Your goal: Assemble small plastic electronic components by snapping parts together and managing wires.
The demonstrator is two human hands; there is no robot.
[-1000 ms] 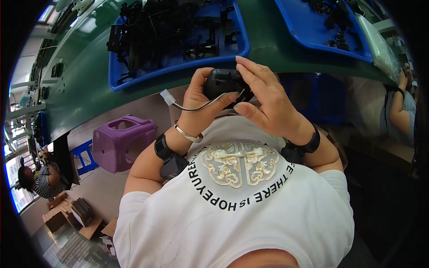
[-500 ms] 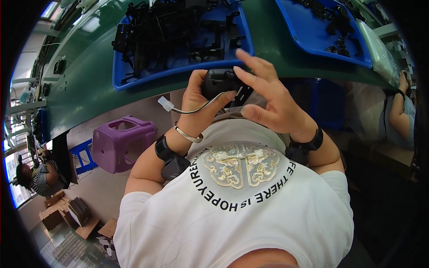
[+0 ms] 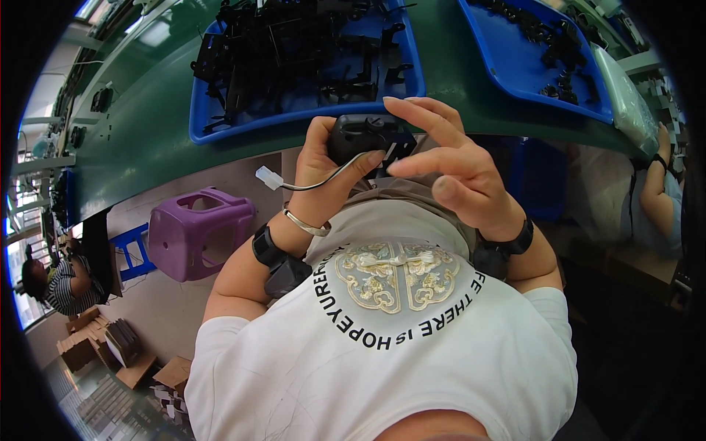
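The left hand grips a black device near the bench, apparently steadying it, thumb by its cable. The right hand is open beside it, fingers spread, contact unclear.

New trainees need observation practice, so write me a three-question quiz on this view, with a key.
1. True or false: the left hand grips the black housing.
2. Choose one. The right hand has its fingers: (a) clenched in a fist; (b) spread apart; (c) wrapped around a stool leg.
3. Fill in both colours: the parts tray nearest the hands is ____, and the plug on the thin cable is ____.

Key: 1. True. 2. (b). 3. Blue; white.
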